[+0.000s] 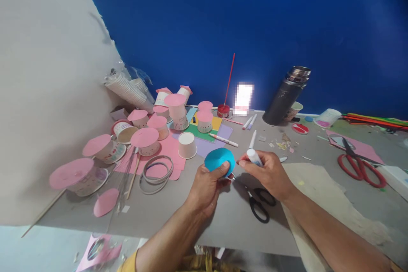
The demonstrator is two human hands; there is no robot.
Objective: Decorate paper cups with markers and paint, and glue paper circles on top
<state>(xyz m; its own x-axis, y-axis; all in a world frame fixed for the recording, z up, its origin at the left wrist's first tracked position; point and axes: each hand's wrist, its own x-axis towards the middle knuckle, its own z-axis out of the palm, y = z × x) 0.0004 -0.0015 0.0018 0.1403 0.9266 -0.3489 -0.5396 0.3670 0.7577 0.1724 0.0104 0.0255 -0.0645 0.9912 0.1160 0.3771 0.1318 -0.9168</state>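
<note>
My left hand [207, 187] grips a round turquoise paper disc [218, 160], thumb on top and fingers beneath. Close by on the right, my right hand [270, 174] is closed around a small white tube [254, 157] with faint print; its kind is not clear. A small gap separates the tube from the disc. Black-handled scissors [259, 212] lie on the table [229, 229] below and between the hands, their tips partly hidden by my left hand. An upside-down white paper cup [187, 145] stands just beyond my left hand.
Paper cups topped with pink discs [145, 140] crowd the left side, near grey tape rings [156, 174]. Markers [223, 139] lie behind the hands. A dark flask [285, 97] stands at the back. Red-handled scissors [360, 168] and a beige cloth [321, 195] are right.
</note>
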